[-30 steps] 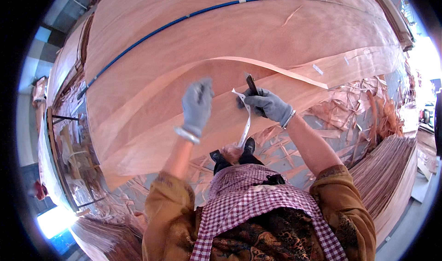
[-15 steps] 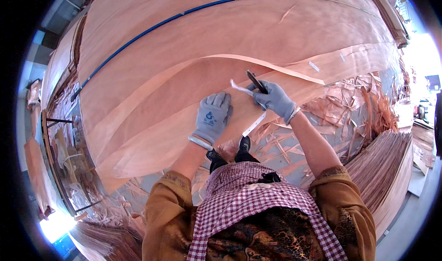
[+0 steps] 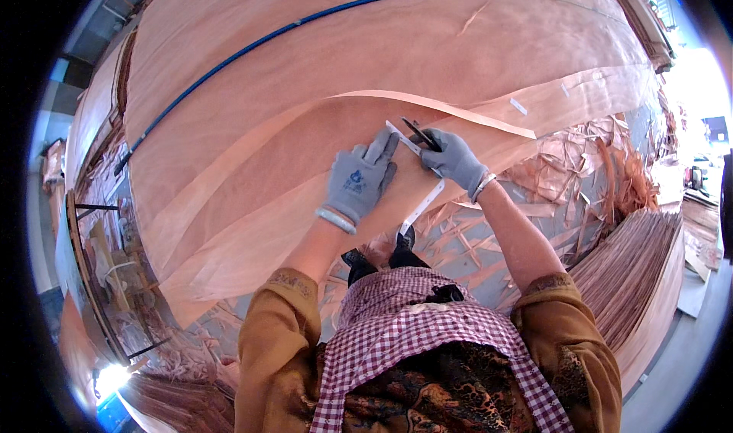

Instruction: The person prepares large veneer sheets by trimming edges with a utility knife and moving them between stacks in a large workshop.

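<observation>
My left hand (image 3: 359, 181), in a grey glove, lies on the reddish veneer sheet (image 3: 382, 59), fingers stretched toward the upper end of a white tape strip with dots or holes (image 3: 421, 204). My right hand (image 3: 452, 162), also gloved, grips a dark cutting tool (image 3: 418, 133), whose tip points up-left just beside that tape end; the tape passes by or under the fingers and dangles down over the veneer's near edge. A narrow, paler veneer strip (image 3: 473, 116) curves across the sheet above both hands, and short white tape pieces (image 3: 518, 106) sit on the right part.
A long blue rod (image 3: 267, 40) crosses the sheet. Torn veneer scraps (image 3: 557, 166) litter the grey floor. Veneer stacks stand at lower right (image 3: 626, 280) and lower left (image 3: 175, 402). A dark metal frame (image 3: 95, 280) runs along the left side. My shoes show below the sheet's edge.
My left hand has come rightward and down onto the veneer, its fingers now reaching the tape. The tape's upper end has moved upward and lies straighter beside the dark tool.
</observation>
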`<state>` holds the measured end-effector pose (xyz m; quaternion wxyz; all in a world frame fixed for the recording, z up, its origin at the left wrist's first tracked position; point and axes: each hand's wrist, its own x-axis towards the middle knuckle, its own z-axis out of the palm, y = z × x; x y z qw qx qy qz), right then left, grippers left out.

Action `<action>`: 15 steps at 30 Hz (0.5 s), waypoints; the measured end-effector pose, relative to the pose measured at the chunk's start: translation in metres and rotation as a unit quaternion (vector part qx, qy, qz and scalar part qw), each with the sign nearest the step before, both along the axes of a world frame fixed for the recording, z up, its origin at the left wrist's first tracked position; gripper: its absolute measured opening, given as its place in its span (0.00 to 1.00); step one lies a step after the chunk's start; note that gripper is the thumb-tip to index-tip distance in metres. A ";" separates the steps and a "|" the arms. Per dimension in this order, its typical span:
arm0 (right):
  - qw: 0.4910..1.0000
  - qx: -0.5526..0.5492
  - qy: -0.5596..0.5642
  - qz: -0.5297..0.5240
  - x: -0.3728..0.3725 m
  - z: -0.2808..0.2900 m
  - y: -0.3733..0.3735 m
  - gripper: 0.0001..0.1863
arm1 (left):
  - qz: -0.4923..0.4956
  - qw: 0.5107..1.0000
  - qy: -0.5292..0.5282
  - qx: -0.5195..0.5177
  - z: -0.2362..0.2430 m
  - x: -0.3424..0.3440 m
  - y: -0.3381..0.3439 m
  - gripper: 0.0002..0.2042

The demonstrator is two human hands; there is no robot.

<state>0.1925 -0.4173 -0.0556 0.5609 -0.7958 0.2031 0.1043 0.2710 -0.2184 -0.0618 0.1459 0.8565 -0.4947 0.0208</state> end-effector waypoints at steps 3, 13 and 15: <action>1.000 -0.012 -0.017 -0.006 0.000 -0.010 -0.002 0.14 | -0.006 1.000 -0.010 0.027 0.000 0.007 -0.012 0.22; 0.989 -0.149 0.024 -0.008 0.004 -0.005 -0.001 0.15 | 0.053 0.997 0.023 -0.054 -0.017 0.014 -0.012 0.23; 0.990 -0.139 0.032 -0.004 0.004 -0.004 -0.002 0.16 | 0.072 0.994 0.030 -0.075 -0.018 0.013 -0.010 0.23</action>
